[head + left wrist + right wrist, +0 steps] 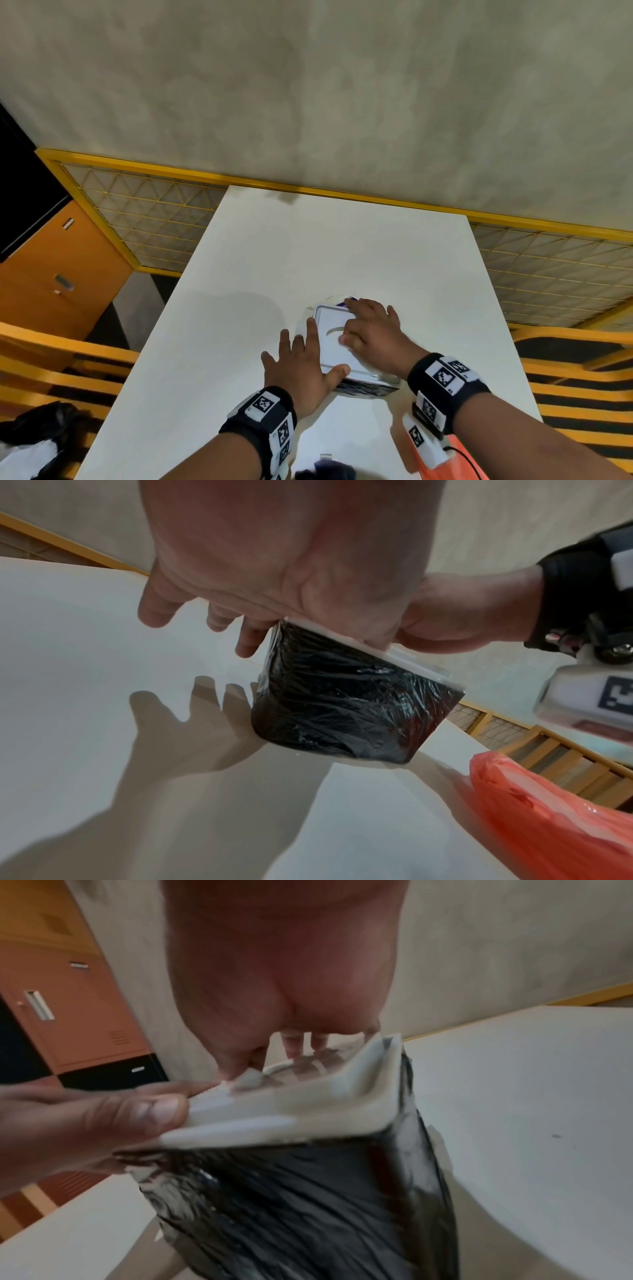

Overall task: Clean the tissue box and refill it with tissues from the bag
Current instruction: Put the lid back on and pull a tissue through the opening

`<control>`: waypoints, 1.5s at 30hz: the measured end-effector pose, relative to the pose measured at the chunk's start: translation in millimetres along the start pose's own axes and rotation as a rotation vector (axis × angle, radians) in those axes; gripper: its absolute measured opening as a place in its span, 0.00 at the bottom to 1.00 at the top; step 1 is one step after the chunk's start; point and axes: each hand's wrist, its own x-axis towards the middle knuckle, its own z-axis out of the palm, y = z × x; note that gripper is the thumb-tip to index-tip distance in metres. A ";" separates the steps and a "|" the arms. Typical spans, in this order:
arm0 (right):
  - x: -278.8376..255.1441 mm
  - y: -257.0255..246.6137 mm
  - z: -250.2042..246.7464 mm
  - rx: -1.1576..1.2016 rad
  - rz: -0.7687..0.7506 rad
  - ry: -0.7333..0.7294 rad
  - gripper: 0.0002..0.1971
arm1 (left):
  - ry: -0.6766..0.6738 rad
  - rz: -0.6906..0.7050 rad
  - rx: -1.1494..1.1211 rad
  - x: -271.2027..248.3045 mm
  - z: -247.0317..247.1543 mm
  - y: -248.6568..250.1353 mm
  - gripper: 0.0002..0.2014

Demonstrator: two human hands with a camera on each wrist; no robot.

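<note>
On the white table (308,246), just toward six o'clock from its middle, stands the tissue box (337,346), white-lidded with black film-wrapped sides. The left hand (301,366) lies splayed and relaxed against its nine o'clock edge, thumb on the lid's near corner. The right hand (373,329) presses flat on top, fingers seemingly straight, though blur hides them. An orange bag (555,813) sits at five o'clock

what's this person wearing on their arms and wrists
Both forearms are bare, with no sleeves. Each wrist carries a black band, the left band and the right band, with white blocks printed with black square markers. A thin black cable trails from the right wrist's white block.
</note>
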 end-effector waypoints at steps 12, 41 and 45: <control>2.3 1.9 -4.0 0.003 0.022 0.016 0.09 | -0.004 -0.008 0.002 -1.8 -1.8 1.4 0.51; 7.8 7.5 -41.2 0.375 0.191 -0.010 0.12 | 0.155 0.257 0.241 1.3 -3.2 17.6 0.28; 5.9 5.7 -46.8 0.314 0.192 0.011 0.09 | 0.109 0.265 0.241 3.7 -11.9 21.0 0.24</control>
